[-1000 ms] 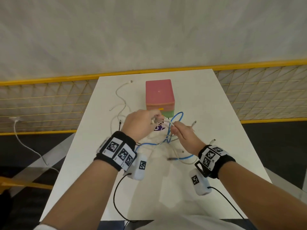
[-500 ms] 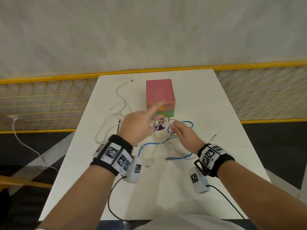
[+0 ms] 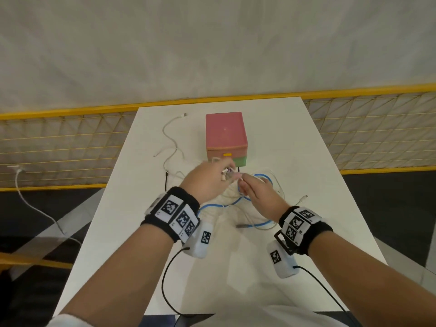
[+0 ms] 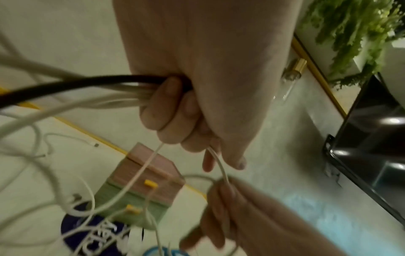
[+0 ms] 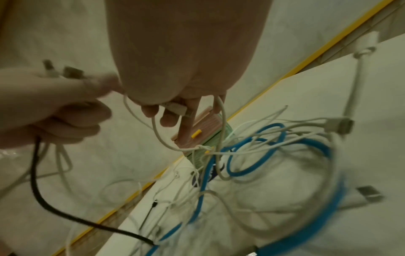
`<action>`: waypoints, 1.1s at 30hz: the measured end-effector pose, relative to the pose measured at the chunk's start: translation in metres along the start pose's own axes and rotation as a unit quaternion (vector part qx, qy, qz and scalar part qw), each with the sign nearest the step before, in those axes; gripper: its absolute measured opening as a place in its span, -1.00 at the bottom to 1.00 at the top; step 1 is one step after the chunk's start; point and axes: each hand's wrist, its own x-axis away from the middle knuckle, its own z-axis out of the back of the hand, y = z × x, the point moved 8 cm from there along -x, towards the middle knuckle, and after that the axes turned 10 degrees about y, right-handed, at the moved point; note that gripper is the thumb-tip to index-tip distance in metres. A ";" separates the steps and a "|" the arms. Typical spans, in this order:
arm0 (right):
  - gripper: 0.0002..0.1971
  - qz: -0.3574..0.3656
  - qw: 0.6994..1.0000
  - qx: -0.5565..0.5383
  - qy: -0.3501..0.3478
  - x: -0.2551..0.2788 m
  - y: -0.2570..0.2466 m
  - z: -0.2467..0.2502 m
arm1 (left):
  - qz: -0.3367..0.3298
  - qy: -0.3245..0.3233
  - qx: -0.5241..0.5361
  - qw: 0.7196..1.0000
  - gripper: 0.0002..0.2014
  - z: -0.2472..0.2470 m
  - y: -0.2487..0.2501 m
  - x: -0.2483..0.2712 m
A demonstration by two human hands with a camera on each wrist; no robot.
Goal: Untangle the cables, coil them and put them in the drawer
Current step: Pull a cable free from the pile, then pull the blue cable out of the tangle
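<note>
A tangle of white cables point(image 3: 236, 197) and a blue cable point(image 3: 262, 224) lies on the white table point(image 3: 306, 161), in front of a small drawer box point(image 3: 226, 135) with a pink top and a green lower drawer. My left hand point(image 3: 207, 182) point(image 4: 175, 110) grips a bundle of white cables and a black cable point(image 4: 65, 84) above the tangle. My right hand point(image 3: 257, 192) point(image 5: 175, 110) pinches a thin white cable point(image 5: 221, 110) and a white plug point(image 5: 175, 107) right beside the left hand. The drawers look closed, with yellow handles point(image 4: 151, 183).
One white cable point(image 3: 169, 135) trails loose across the table's far left. A yellow-railed mesh fence point(image 3: 59, 142) runs behind the table. Another white cable point(image 3: 35, 206) lies on the dark floor at the left. Wrist camera leads hang off both forearms.
My left hand swung out to the left with a finger pointing, then came back to meet the right hand in front of the box. The tangle shifted slightly.
</note>
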 end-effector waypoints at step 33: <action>-0.64 0.238 0.878 0.259 -0.324 0.022 -0.077 -0.169 | 0.249 0.312 0.250 0.882 -0.53 0.083 -0.140 0.087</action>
